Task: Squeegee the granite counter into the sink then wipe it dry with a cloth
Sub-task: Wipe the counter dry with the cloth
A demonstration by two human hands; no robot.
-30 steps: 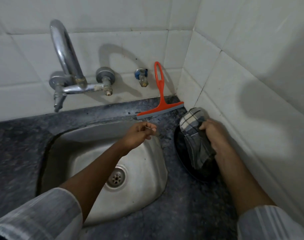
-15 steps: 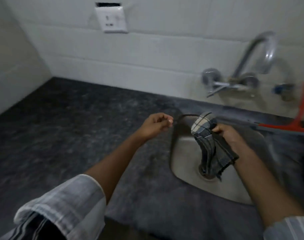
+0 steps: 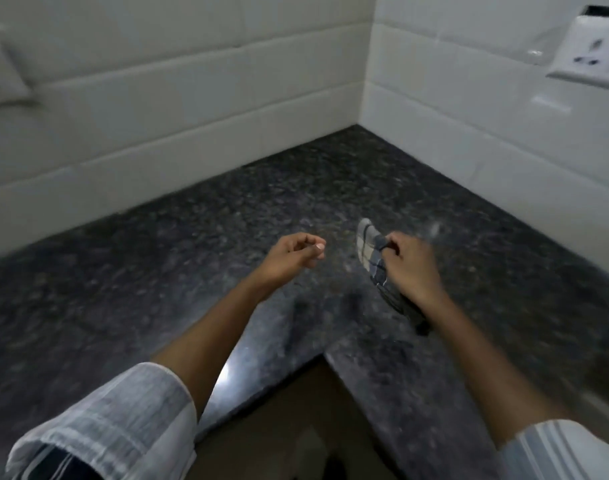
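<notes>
Over the dark granite surface (image 3: 330,188), near its inner corner, the right hand (image 3: 408,268) is clamped on a checked cloth (image 3: 374,256). The cloth runs through the grip, its pale end pointing up and away, its dark tail trailing below the wrist. The left hand (image 3: 292,256) hovers beside it, fingers loosely curled, holding nothing.

Motion blur is softening the counter (image 3: 157,271) grain throughout. The right hand (image 3: 408,268) is hiding part of the cloth (image 3: 372,252) — its lower tail is blurring. Frame edges are cutting off both wall sockets (image 3: 587,60).
</notes>
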